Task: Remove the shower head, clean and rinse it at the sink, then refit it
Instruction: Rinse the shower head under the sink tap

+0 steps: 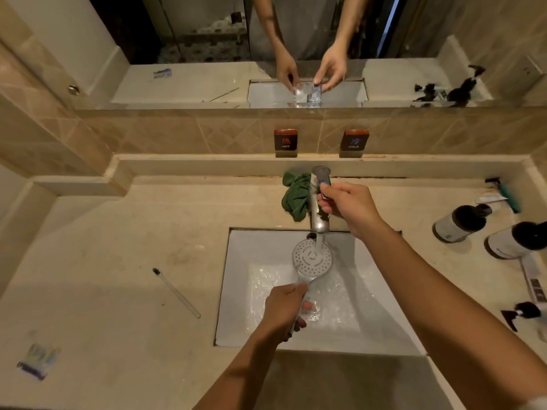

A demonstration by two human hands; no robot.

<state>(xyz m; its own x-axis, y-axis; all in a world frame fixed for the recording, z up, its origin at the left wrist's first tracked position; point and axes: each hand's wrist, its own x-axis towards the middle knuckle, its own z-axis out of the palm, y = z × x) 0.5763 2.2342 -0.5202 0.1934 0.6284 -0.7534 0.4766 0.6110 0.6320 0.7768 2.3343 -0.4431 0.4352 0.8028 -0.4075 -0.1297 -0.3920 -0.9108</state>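
The white round shower head (312, 257) is held face up over the white rectangular sink (236, 291), right under the spout of the chrome tap (318, 214). Water runs from the spout onto the shower head and pools in the basin. My left hand (284, 309) is closed around the shower head's handle. My right hand (346, 205) grips the tap's lever at the back of the sink.
A green cloth (296, 196) lies bunched left of the tap. A toothbrush (176, 292) and a small sachet (38, 361) lie on the beige counter at left. Dark-capped bottles (458, 223) and a razor (506, 192) stand at right. A mirror spans the back wall.
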